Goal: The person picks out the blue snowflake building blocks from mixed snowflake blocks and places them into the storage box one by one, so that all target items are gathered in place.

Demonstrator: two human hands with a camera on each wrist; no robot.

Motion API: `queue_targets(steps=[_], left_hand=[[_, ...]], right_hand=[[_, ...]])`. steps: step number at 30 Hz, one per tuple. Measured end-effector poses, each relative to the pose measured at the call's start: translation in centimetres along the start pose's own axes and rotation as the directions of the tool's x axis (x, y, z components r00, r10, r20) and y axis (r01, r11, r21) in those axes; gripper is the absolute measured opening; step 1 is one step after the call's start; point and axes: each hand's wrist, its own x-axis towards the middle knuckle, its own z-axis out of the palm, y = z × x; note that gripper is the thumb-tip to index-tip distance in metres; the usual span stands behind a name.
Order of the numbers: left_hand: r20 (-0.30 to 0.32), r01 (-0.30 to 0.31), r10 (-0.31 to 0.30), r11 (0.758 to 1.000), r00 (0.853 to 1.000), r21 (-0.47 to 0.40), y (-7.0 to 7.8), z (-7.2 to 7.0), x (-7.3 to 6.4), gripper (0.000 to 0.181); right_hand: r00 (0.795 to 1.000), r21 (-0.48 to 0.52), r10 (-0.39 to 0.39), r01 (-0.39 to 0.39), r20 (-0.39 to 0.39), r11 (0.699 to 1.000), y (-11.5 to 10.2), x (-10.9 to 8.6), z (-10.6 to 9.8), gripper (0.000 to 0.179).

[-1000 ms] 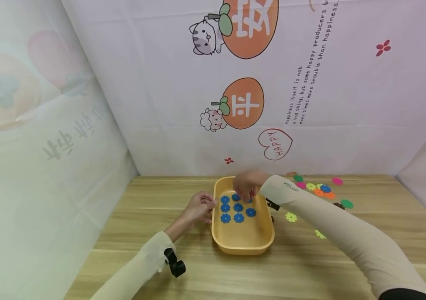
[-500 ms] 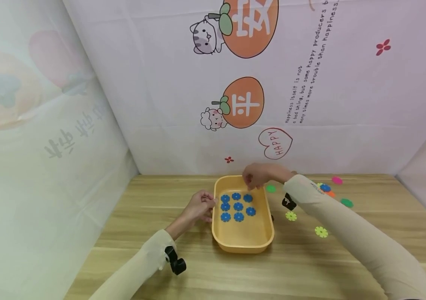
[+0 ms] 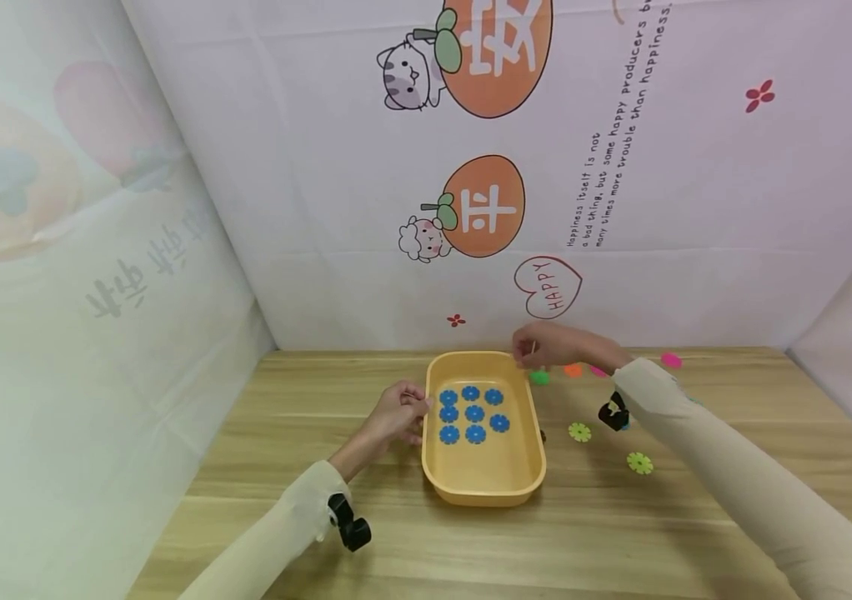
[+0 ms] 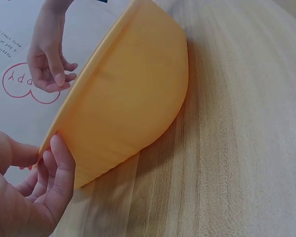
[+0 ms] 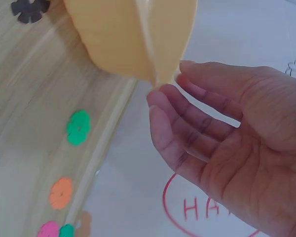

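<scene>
My left hand (image 3: 396, 414) pinches the left rim of a yellow-orange plastic tray (image 3: 482, 473), thumb inside and fingers against the outer wall, as the left wrist view shows. Inside the tray several blue notched plastic discs (image 3: 474, 413) lie flat in loose rows towards the far half. My right hand (image 3: 542, 346) is at the tray's far right corner, its fingers loosely bent with nothing seen between them. In the right wrist view its fingertips (image 5: 160, 91) overlap the tray's corner. A green disc (image 5: 79, 127) lies on the table close by.
Loose discs lie right of the tray: yellow discs (image 3: 579, 432), an orange disc (image 3: 573, 369), a pink disc (image 3: 671, 360) and a dark disc (image 5: 30, 10) beside the tray wall. My right forearm (image 3: 726, 450) hides part of them. A printed white cloth (image 3: 366, 292) stands behind the wooden table (image 3: 306, 392).
My right hand has moved out from over the blue discs, rightward to the tray's far right corner, uncovering a blue disc. My left hand and the tray have stayed in place.
</scene>
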Motion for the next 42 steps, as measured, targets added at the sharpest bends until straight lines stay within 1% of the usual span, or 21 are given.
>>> queue_targets(steps=[3,6,14,17,24,26,29,31,33,37,40,42], left_hand=[[-0.002,0.0,0.0,1.0,1.0,0.002,0.0,0.0,-0.1,0.023],[-0.006,0.0,0.0,1.0,1.0,0.003,0.1,0.0,-0.2,0.024],[0.0,0.001,-0.001,1.0,1.0,-0.004,-0.1,0.0,-0.1,0.024],[0.003,-0.006,0.006,1.0,1.0,-0.002,-0.1,0.0,0.0,0.024],[-0.002,-0.007,0.007,1.0,1.0,0.012,-0.2,-0.1,-0.1,0.024],[0.001,-0.01,0.01,1.0,1.0,0.009,-0.2,0.0,-0.1,0.023],[0.003,-0.012,0.012,1.0,1.0,0.003,-0.1,0.0,-0.1,0.022],[0.002,-0.013,0.013,1.0,1.0,0.003,-0.1,0.0,-0.1,0.022],[0.002,-0.015,0.015,1.0,1.0,0.004,-0.1,0.0,-0.1,0.022],[0.008,-0.019,0.019,1.0,1.0,0.008,-0.1,0.0,-0.1,0.024],[0.011,-0.021,0.021,1.0,1.0,0.007,-0.2,0.0,-0.1,0.025],[0.009,-0.019,0.019,1.0,1.0,0.004,-0.2,0.0,-0.1,0.024]], right_hand=[[1.0,0.017,-0.009,0.009,-0.022,1.0,1.1,-0.8,-0.1,0.006],[1.0,0.041,-0.007,0.008,-0.026,0.999,2.2,-1.8,-0.1,0.007],[0.997,0.109,0.075,-0.074,-0.006,0.991,5.0,-4.9,0.5,0.009],[0.995,0.131,0.096,-0.094,-0.012,0.987,6.2,-5.8,0.8,0.008],[0.993,0.097,0.117,-0.113,-0.034,0.989,8.8,-7.1,1.0,0.004],[0.992,0.104,0.121,-0.117,-0.041,0.988,9.4,-7.6,1.0,0.003],[0.987,0.102,0.138,-0.13,-0.078,0.986,10.3,-8.4,1.0,0.007],[0.979,0.094,0.159,-0.147,-0.128,0.985,10.9,-8.8,1.1,0.008],[0.962,0.061,0.193,-0.184,-0.196,0.981,11.5,-9.1,1.2,0.01],[0.913,0.036,0.258,-0.261,-0.317,0.965,12.9,-9.9,1.4,0.008],[0.874,0.057,0.3,-0.302,-0.383,0.952,13.9,-10.5,1.7,0.01],[0.851,0.082,0.327,-0.323,-0.412,0.943,14.7,-10.8,1.9,0.015]])
